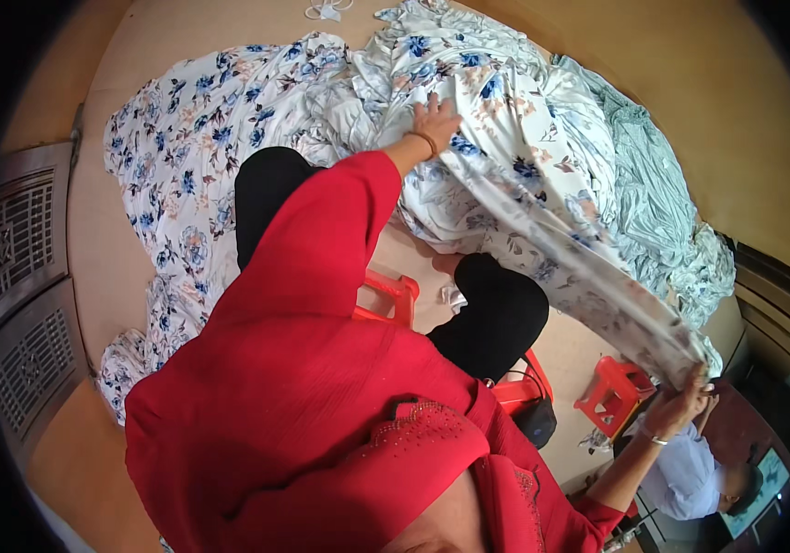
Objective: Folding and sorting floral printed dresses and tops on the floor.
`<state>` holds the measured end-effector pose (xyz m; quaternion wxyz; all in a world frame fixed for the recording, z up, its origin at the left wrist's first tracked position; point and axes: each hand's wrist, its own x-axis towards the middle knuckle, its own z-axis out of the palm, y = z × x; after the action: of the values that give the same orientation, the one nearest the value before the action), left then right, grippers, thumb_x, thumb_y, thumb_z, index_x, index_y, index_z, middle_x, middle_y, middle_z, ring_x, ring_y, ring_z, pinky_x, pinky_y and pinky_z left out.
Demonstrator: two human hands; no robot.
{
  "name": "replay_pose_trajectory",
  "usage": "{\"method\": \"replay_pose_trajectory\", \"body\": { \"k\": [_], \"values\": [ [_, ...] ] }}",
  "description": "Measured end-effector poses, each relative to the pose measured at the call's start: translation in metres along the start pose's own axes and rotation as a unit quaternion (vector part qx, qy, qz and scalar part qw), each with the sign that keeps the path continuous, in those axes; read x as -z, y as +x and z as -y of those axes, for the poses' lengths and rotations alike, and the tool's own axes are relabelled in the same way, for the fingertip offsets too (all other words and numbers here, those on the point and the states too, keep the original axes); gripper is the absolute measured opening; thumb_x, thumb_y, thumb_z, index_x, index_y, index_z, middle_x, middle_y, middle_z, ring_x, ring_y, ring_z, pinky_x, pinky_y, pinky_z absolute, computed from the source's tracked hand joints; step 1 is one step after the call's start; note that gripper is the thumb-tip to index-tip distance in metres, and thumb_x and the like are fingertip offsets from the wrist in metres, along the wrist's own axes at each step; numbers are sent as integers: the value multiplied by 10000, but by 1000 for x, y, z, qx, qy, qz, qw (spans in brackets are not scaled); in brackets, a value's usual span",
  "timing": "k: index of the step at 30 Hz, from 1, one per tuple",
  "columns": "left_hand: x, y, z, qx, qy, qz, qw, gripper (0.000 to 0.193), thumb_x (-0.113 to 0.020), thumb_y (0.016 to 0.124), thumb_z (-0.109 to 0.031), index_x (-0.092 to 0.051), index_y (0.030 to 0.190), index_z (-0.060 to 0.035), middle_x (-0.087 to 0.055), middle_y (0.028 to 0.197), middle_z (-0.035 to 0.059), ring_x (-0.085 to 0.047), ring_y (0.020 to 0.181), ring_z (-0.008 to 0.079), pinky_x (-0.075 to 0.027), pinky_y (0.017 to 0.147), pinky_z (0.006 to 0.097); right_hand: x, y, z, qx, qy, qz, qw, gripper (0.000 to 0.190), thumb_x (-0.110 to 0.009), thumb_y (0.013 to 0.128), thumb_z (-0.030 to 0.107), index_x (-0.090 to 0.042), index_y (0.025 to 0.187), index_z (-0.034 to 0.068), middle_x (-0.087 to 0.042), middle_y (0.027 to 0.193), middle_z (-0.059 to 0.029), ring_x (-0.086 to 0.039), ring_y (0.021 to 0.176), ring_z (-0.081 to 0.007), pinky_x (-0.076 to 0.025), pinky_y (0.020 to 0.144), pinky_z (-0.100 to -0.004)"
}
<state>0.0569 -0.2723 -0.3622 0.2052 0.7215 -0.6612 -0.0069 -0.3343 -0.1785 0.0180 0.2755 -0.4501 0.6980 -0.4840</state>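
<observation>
Floral-print white fabric with blue flowers [229, 131] lies spread and heaped in front of me. My left hand [434, 124], with a brown bracelet at its wrist, rests on the cloth with fingers spread. A long folded stretch of the cloth [560, 269] runs from near my left hand down to the lower right. There my right hand [683, 408], a metal bangle on its wrist, grips the end of that stretch, which is pulled fairly straight. Some of the fingertips are hidden by the cloth.
Crumpled pale green fabric [650, 180] lies at the right. Red plastic stools stand near my legs [402, 297] and farther right [612, 397]. Another person in a light shirt [681, 477] is at the lower right by a screen [761, 491]. Grilled panels [21, 235] stand at left.
</observation>
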Motion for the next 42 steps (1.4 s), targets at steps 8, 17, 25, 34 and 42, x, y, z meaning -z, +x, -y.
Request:
{"method": "replay_pose_trajectory", "body": {
  "k": [8, 17, 25, 34, 42],
  "values": [
    [30, 32, 23, 97, -244, 183, 947, 133, -507, 698, -191, -593, 783, -135, -536, 876, 79, -499, 839, 248, -338, 722, 431, 74, 85, 3, 241, -264, -18, 934, 287, -562, 759, 200, -528, 981, 22, -518, 989, -63, -545, 826, -158, -488, 600, -250],
    [199, 75, -103, -216, -497, 328, 774, 376, -578, 711, -278, -542, 926, 29, -561, 774, 53, -503, 686, 112, -410, 585, 225, -197, -25, -6, -50, 18, 399, 915, 480, -554, 716, 97, -389, 1163, 42, -506, 979, -72, -521, 803, -140, -460, 601, -244],
    [167, 35, -56, -169, -568, 424, 684, 408, -690, 615, -252, -541, 891, 8, -560, 743, 34, -490, 652, 114, -413, 562, 252, -207, -20, 18, -12, 29, 299, 954, 211, -609, 664, 67, -523, 856, 51, -532, 677, -15, -519, 522, -82, -405, 382, -180],
    [99, -30, -10, -80, -483, 509, 708, 299, -617, 665, -243, -555, 828, 0, -471, 631, -24, -391, 559, 74, -332, 480, 238, -157, 55, 78, 54, 113, 188, 974, 214, -603, 687, 64, -530, 884, 22, -577, 785, -90, -580, 645, -181, -462, 455, -245],
    [111, -36, -17, 49, -698, 196, 687, 380, -599, 721, -371, -524, 833, -16, -429, 648, -31, -379, 625, 58, -334, 542, 229, -138, 97, 137, 66, 122, 206, 969, 189, -593, 708, 59, -518, 879, 33, -580, 845, -97, -577, 767, -208, -495, 654, -324]
  ]
}}
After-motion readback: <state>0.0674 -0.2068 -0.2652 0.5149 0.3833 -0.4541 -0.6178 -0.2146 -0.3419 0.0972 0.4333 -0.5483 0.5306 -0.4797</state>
